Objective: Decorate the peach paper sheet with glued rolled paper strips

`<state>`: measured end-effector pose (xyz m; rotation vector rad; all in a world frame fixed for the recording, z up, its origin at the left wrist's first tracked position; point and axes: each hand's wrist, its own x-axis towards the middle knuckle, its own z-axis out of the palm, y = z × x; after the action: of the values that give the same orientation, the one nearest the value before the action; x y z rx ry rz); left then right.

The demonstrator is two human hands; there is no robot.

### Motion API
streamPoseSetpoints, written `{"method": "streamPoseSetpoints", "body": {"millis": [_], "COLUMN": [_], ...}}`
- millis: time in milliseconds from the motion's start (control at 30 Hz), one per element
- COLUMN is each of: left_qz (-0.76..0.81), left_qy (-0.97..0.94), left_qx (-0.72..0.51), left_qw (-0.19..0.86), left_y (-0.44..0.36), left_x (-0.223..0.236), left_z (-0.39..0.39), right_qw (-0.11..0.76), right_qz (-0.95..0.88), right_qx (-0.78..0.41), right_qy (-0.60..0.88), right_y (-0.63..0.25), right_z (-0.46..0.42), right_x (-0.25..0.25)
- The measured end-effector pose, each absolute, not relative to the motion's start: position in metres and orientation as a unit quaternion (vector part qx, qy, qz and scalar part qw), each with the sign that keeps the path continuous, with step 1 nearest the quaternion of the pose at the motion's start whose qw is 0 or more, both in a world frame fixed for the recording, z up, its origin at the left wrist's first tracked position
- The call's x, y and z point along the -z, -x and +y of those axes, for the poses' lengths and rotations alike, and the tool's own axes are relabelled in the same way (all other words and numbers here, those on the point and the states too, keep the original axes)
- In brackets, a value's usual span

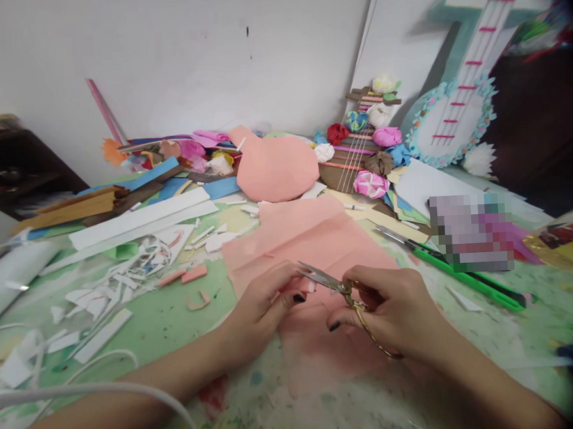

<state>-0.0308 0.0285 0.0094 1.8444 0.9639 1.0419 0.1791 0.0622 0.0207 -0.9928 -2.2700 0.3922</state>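
Observation:
My right hand [391, 302] is closed on a pair of scissors [331, 281] with gold-coloured handles. The blades point left and reach to the fingers of my left hand [266, 299]. Pinched in that left hand is a small piece of pink paper [309, 285], mostly hidden by the fingers. Both hands are above a large creased sheet of pink paper [311, 226] on the table. Behind the sheet lies a rounded pink paper shape [279, 167] with a narrow neck.
White paper scraps [121, 274] are scattered at left. A green utility knife [467, 275] lies at right. Paper flowers [371, 184] surround a small stringed model at the back; a teal guitar-like model [454, 116] leans behind. A white cable [108, 387] crosses the front left.

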Motion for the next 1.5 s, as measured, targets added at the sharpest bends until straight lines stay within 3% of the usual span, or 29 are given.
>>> {"method": "streamPoseSetpoints", "body": {"millis": [533,667,900,1500], "left_qz": [0.429,0.441,0.415,0.405], "left_qy": [-0.704,-0.692,-0.639,-0.623], "left_qx": [-0.423,-0.451,-0.480,-0.465], "left_qw": [0.377,0.351,0.434,0.481], "left_y": [0.033,0.035,0.031,0.028], "left_x": [-0.007,-0.005,-0.003,-0.008], "left_z": [0.027,0.026,0.026,0.024], "right_qw": [0.362,0.316,0.254,0.301], "right_qz": [-0.828,-0.828,-0.838,-0.857], "right_qx": [-0.142,-0.188,-0.222,-0.188], "right_qy": [0.404,0.423,0.430,0.374], "right_y": [-0.181,-0.179,-0.171,-0.175], "right_z": [0.063,0.060,0.054,0.053], "right_x": [-0.019,-0.021,-0.019,-0.018]}}
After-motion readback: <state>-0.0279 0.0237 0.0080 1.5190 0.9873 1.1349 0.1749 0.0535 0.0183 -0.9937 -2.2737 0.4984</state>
